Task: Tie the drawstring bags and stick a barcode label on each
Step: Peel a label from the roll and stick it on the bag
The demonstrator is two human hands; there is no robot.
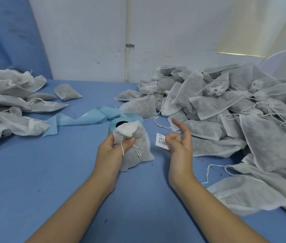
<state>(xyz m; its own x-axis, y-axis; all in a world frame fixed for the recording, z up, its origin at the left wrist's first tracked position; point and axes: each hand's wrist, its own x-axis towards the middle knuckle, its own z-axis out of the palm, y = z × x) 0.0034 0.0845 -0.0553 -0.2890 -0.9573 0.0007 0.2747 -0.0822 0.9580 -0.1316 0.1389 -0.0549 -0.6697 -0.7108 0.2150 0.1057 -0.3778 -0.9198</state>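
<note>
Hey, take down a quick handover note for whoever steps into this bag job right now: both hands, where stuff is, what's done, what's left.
Left hand: its grip is round the gathered neck of a bag, with the cord hanging loose.
Right hand: pinches a peeled barcode label beside the bag, not yet stuck on.
The label roll stands on the table behind the bag.
Done, it seems: left pile; one bag there shows a label.
Left: stick this label on, then work through the big right pile.

blue table [51, 172], bag piles [226, 106], label roll [119, 122]
</note>
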